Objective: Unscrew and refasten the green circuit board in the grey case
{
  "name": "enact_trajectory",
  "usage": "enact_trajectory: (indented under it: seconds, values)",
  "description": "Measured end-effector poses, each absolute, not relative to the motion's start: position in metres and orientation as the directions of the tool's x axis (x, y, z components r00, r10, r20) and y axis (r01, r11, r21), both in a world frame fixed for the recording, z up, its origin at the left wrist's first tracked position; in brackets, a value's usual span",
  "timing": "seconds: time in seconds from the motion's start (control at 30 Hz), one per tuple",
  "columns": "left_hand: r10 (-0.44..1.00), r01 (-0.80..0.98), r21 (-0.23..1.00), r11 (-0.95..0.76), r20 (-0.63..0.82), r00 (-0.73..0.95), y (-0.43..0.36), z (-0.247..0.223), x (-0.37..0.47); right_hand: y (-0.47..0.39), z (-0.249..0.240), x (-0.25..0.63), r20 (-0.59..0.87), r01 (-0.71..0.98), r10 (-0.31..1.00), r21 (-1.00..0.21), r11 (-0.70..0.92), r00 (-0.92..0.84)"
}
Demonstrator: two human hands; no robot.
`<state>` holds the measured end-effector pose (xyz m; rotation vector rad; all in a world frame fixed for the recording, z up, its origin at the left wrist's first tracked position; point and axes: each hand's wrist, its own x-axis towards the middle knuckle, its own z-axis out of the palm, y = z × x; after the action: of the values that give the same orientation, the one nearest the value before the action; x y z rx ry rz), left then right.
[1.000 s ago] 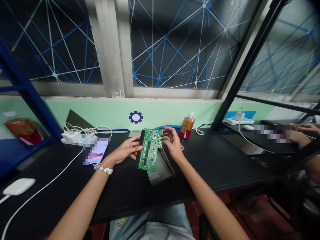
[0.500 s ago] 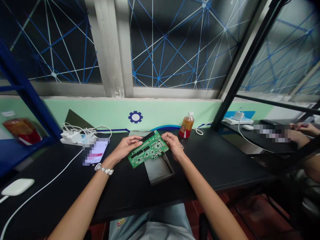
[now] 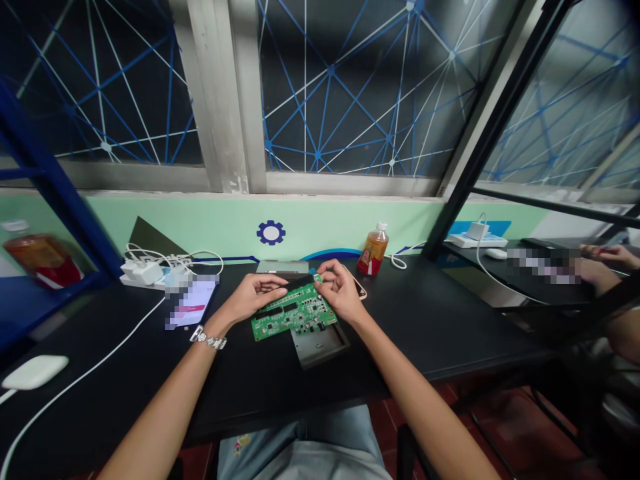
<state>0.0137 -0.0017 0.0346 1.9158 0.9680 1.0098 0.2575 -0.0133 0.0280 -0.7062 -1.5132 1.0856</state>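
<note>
Green circuit board (image 3: pixel 295 312), its far edge gripped by both hands' fingers (image 3: pixel 333 285), overhangs the grey tray (image 3: pixel 320 347).

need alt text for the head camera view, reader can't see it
Two bare hands hold a green circuit board by its far edge, above a grey tray on a black desk. A phone lies to the left; a drink bottle stands behind.

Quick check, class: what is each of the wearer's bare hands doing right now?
Left hand: closed on the green rectangular circuit board by its black edge strip.
Right hand: closed on the same board's upper right corner.
</note>
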Motion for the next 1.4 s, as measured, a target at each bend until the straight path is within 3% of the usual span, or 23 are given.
enact_trajectory:
  seconds: [0.43,0.57,0.67,0.73,1.0,1.4]
  values:
    - [0.852,0.34,0.822,-0.457,0.295,0.433,-0.004,0.035,0.012,-0.014,0.031,0.259,0.359,-0.114,0.87,-0.933,0.34,-0.338]
    - [0.813,0.49,0.655,-0.574,0.386,0.436,-0.007,0.036,0.012,-0.019,0.03,0.257,0.274,-0.078,0.847,-0.96,0.268,-0.456]
    - [0.765,0.599,0.483,-0.639,0.476,0.433,-0.007,0.037,0.01,-0.023,0.026,0.252,0.255,-0.072,0.847,-0.965,0.251,-0.467]
    - [0.75,0.626,0.432,-0.65,0.498,0.435,-0.006,0.037,0.008,-0.025,0.024,0.249,0.265,-0.073,0.851,-0.963,0.261,-0.453]
    - [0.772,0.629,0.484,-0.609,0.543,0.33,0.001,0.033,-0.003,-0.025,0.029,0.244,0.327,-0.22,0.88,-0.939,0.263,-0.345]
    - [0.689,0.592,0.434,-0.679,0.655,0.31,0.003,0.029,-0.004,-0.019,0.026,0.249,0.337,-0.22,0.89,-0.935,0.278,-0.308]
